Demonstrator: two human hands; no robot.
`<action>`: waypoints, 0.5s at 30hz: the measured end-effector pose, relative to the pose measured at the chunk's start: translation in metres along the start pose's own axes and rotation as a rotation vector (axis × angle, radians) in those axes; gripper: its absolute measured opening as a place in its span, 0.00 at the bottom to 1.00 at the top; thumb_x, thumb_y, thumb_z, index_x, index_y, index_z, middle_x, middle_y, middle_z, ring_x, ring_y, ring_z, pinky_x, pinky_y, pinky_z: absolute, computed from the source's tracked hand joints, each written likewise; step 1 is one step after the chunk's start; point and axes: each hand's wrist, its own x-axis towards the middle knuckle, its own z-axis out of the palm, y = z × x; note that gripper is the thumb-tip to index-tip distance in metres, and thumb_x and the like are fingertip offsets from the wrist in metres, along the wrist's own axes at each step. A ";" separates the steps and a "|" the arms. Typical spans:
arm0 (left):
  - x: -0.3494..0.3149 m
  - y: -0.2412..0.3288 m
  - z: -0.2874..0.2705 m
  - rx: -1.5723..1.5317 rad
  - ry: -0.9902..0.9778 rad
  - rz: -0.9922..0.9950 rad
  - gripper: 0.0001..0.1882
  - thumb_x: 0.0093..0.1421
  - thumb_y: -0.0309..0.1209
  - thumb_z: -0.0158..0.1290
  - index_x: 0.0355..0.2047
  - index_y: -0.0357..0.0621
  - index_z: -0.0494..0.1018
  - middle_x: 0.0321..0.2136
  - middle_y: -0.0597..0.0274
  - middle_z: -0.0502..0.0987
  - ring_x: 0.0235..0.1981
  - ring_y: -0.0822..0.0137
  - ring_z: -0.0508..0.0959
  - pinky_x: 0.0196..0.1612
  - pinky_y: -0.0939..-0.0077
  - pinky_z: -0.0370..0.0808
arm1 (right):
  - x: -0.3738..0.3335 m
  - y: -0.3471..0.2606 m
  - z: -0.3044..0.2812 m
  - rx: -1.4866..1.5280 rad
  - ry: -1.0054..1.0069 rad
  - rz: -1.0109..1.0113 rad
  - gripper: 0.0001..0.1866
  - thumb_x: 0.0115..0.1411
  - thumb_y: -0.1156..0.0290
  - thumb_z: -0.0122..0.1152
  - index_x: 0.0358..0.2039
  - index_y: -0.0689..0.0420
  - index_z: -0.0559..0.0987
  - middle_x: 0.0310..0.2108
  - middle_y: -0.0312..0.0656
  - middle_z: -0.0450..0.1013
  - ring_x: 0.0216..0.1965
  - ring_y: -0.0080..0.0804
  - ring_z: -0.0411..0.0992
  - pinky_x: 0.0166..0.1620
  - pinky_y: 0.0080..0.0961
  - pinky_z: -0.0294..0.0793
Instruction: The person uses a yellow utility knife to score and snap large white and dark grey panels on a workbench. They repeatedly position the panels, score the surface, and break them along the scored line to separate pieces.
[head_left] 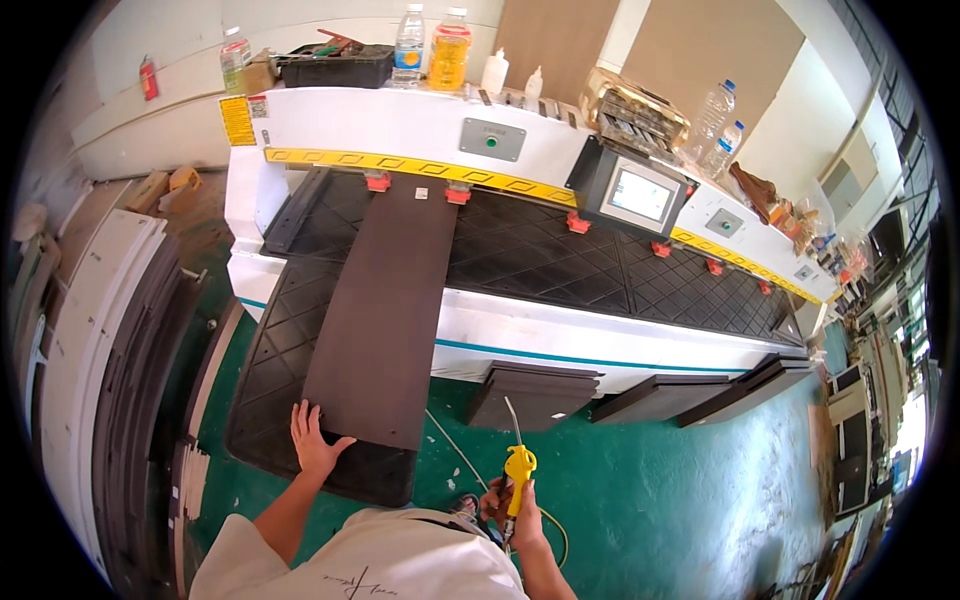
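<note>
A long dark brown board (385,320) lies flat on the black ribbed bed (280,350) of a white machine, its far end under the yellow-edged beam. My left hand (316,440) rests at the board's near left corner, fingers spread and thumb along the near edge. In my right hand (520,515) is a yellow air blow gun (519,470) with a thin bent metal nozzle pointing up and away. The gun is held to the right of the board, apart from it. A hose loops below the gun.
Dark panels (535,390) lean against the machine's base on the right. Stacked boards (95,330) stand at the left. Red clamps (457,193) hang under the beam, which carries a screen (640,195), bottles (450,50) and a black tray (335,66). The floor (640,490) is green.
</note>
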 end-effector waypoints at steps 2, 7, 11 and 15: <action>-0.001 0.000 -0.001 0.001 0.000 -0.003 0.54 0.48 0.61 0.69 0.65 0.38 0.65 0.72 0.47 0.58 0.74 0.39 0.52 0.73 0.43 0.54 | 0.003 0.001 -0.003 -0.005 -0.027 -0.013 0.39 0.71 0.30 0.39 0.52 0.58 0.71 0.30 0.40 0.68 0.38 0.40 0.72 0.39 0.39 0.72; -0.001 0.002 -0.003 -0.004 0.003 0.000 0.53 0.48 0.60 0.70 0.64 0.37 0.65 0.71 0.45 0.58 0.73 0.38 0.53 0.73 0.43 0.54 | 0.008 -0.001 0.004 -0.009 -0.046 -0.039 0.38 0.73 0.33 0.39 0.53 0.61 0.70 0.30 0.40 0.69 0.36 0.37 0.72 0.38 0.34 0.74; -0.001 0.002 -0.005 -0.010 0.000 0.000 0.53 0.48 0.60 0.70 0.64 0.37 0.65 0.71 0.45 0.57 0.74 0.39 0.52 0.73 0.43 0.54 | 0.010 -0.001 0.007 -0.022 -0.049 -0.023 0.38 0.73 0.33 0.39 0.53 0.60 0.70 0.30 0.40 0.69 0.36 0.37 0.72 0.38 0.35 0.74; -0.001 0.004 -0.006 -0.007 -0.015 -0.020 0.53 0.48 0.60 0.70 0.65 0.38 0.65 0.72 0.46 0.57 0.74 0.39 0.52 0.73 0.42 0.54 | 0.014 -0.001 0.006 -0.076 -0.061 -0.015 0.38 0.73 0.32 0.37 0.53 0.59 0.71 0.31 0.40 0.69 0.37 0.37 0.72 0.39 0.37 0.74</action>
